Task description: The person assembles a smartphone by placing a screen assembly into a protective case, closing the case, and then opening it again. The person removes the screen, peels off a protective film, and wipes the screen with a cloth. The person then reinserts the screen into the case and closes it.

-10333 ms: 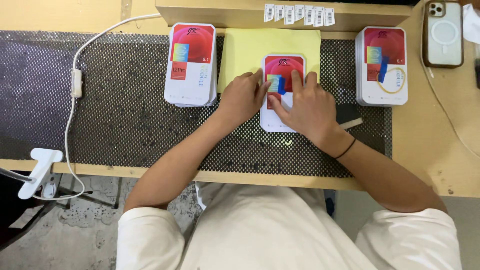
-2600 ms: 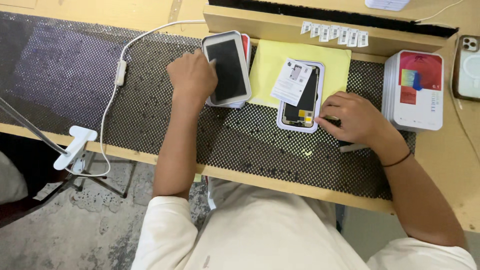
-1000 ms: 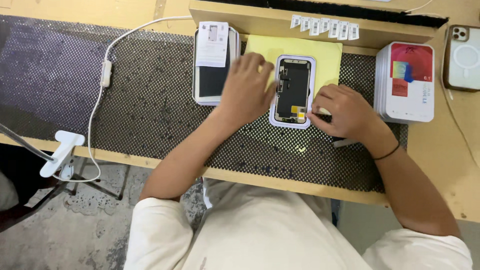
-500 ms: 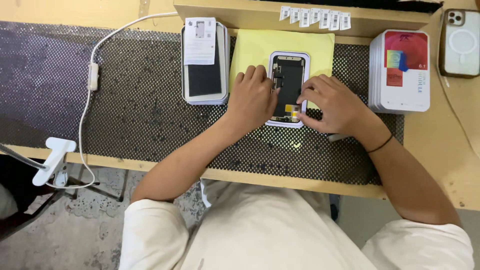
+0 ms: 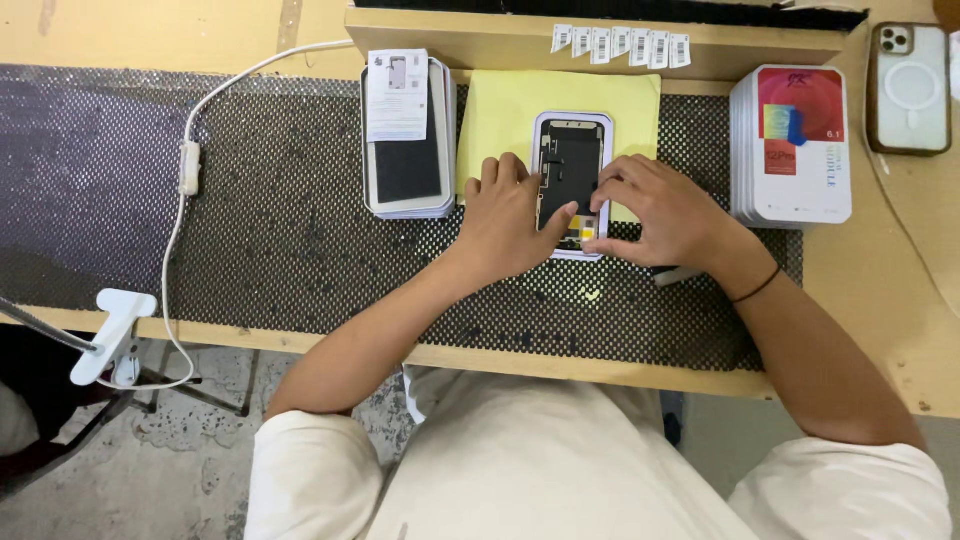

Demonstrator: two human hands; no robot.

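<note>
A phone screen part [image 5: 572, 160] lies back side up in a pale tray on a yellow cloth [image 5: 505, 110], at the middle of the black dotted mat [image 5: 270, 230]. My left hand [image 5: 508, 215] rests on the tray's left edge, thumb pressing on the dark back of the part. My right hand [image 5: 665, 215] is at the tray's lower right corner, fingertips pinching at a small yellow spot near the part's bottom end. The lower end of the tray is hidden under both hands.
A stack of opened trays with a white slip [image 5: 403, 135] lies left of the cloth. A stack of red-and-white boxes [image 5: 793, 145] stands to the right. A phone in a clear case [image 5: 908, 88], a row of small labels [image 5: 620, 45], a white cable [image 5: 190, 165] and a clamp [image 5: 110, 335] are around.
The red-and-white box was opened and its top set on the left stack. The screen part was turned back side up, and both hands have closed in on its lower end.
</note>
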